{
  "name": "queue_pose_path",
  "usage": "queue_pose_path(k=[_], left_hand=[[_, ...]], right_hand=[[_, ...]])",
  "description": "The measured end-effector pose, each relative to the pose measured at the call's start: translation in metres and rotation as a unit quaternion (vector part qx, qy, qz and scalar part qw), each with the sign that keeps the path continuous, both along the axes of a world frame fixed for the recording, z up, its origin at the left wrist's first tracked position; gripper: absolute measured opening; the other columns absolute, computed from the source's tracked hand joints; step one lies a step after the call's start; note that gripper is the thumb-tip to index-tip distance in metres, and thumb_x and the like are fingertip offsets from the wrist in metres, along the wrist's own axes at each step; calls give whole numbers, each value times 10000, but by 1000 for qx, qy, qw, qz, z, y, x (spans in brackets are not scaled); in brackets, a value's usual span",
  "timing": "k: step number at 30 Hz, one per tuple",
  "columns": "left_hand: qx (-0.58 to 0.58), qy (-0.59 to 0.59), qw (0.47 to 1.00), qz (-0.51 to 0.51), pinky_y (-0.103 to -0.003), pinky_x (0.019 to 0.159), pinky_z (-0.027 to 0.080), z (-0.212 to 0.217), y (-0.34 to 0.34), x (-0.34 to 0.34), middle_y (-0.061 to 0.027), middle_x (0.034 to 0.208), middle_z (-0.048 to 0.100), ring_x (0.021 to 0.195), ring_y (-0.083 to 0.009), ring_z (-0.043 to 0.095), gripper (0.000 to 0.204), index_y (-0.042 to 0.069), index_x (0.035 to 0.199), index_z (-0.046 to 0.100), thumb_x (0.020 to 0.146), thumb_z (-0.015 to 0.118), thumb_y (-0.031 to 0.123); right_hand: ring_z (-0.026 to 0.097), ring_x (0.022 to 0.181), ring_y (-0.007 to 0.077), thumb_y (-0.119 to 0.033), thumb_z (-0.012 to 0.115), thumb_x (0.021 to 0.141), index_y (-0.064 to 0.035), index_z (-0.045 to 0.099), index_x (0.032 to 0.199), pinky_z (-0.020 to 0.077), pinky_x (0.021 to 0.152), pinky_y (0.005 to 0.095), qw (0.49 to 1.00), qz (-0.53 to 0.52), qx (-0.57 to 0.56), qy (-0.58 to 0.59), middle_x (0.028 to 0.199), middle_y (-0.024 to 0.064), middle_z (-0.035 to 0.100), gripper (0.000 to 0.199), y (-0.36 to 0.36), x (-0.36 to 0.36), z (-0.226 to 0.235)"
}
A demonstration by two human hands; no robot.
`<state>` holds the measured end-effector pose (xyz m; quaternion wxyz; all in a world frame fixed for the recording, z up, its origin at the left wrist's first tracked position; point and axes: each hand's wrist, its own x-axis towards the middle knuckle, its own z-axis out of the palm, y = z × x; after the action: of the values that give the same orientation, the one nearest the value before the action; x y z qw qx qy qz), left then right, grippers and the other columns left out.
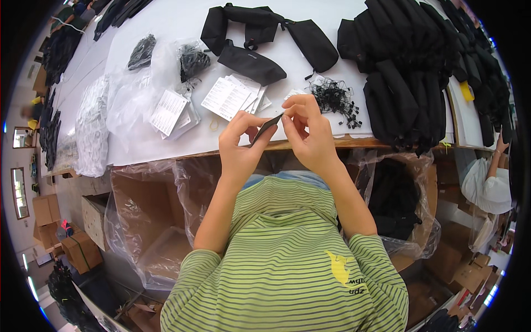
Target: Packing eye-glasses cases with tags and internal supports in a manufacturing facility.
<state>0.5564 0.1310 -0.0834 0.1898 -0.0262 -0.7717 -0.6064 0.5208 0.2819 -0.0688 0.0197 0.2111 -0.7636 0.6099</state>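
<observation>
Dark flat card is up in the air over the near edge of the worktop, roughly mid-scene, in front of the person. Left grip is clasping it, thumb against fingers, card tilted with its far end up to the right. Right grip is at that far end, thumb and fingertips drawn together; can't tell whether they pinch the card, some thin string, or nothing.

Handling, my judgement: card looks very light, thin and fairly stiff, maybe a bit smooth; could crease if squeezed hard, not otherwise fragile. Best hold is a light pinch on the flat faces near the near-left end, far corner left free for the other fingertips.

Around it: tangle of black strings just far-right of the right grip; white card stack far-left of the held card, another white stack further left. Strings look light and limp, likely to snag; take one by its end. Black pouches piled right, look soft. Clear plastic bag left, looks flimsy and slippery.
</observation>
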Motion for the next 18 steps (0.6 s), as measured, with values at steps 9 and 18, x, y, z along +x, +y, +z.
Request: queue_pose_path(k=[9,18], left_hand=[[185,-18,975,-118,-227,633,414,-7,-16,6,-22,801,575,720,-98,509,67,3,899,670,849,681,46],[183,-207,931,-238,-202,722,438,-9,-20,-1,11,852,600,796,-40,547,122,4,946,599,950,578,125]], right_hand=[[394,531,13,-54,654,868,-41,560,947,282,475,195,983,65,-116,-128,603,-19,488,123,10,-2,-8],[394,584,-10,-83,652,887,-43,584,901,283,517,170,977,111,-45,-177,661,-62,493,80,21,4,-17]])
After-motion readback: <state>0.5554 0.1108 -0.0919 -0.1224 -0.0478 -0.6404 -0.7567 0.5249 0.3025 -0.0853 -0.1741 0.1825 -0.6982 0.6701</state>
